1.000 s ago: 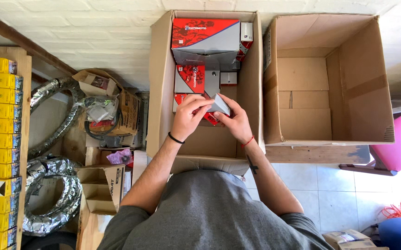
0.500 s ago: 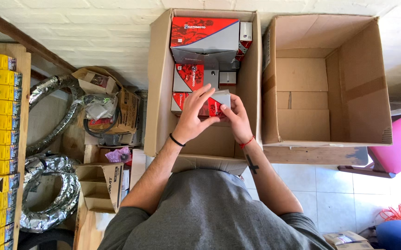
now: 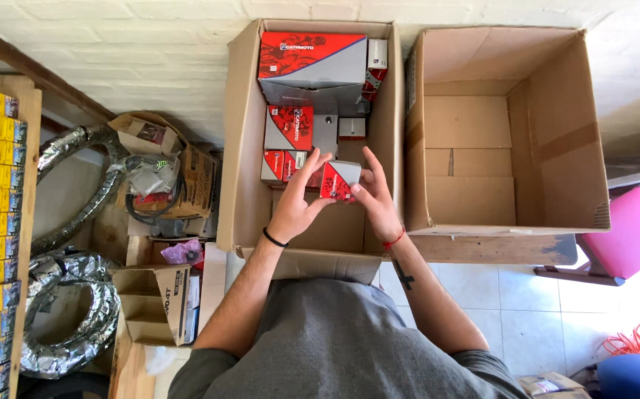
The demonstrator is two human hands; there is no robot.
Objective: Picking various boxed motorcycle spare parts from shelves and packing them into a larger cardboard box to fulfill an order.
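Fingers of my left hand and right hand pinch a small red-and-grey box between them, one grip at each end to steady it, just above the open carton, similar boxes beyond.

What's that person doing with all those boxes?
A person is holding a small red and grey box between the left hand and the right hand, just above an open cardboard carton. More red and grey boxes are stacked at the far end of that carton. Another big carton next to it has nothing in it.
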